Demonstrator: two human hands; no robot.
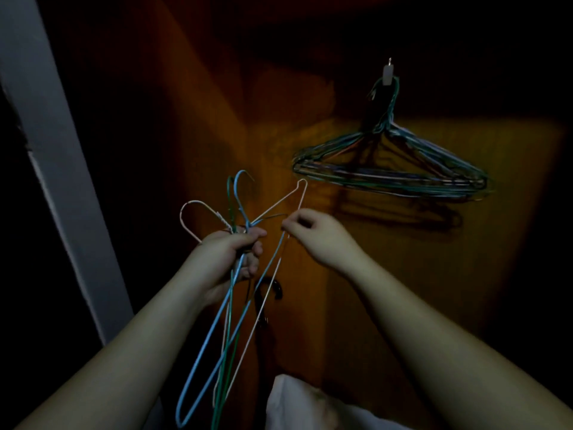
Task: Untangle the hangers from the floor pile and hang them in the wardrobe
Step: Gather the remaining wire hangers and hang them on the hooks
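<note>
- Head view: left hand (231, 243) grips the bunched necks of the tangled hangers (217, 336), long axes running down toward the person.
- Right hand (313, 232), fingers pinched on the pale hanger (290, 197), sits just right of the bunch.
- Wall hook (387, 74), up and right, carries hung hangers (390, 172).

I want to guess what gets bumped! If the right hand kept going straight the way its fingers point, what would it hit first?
Probably the thin pinkish-white wire hanger it already pinches; the right hand points left toward the left hand gripping the bunch of blue, green and white wire hangers. Depth is unclear in this dim picture.
</note>
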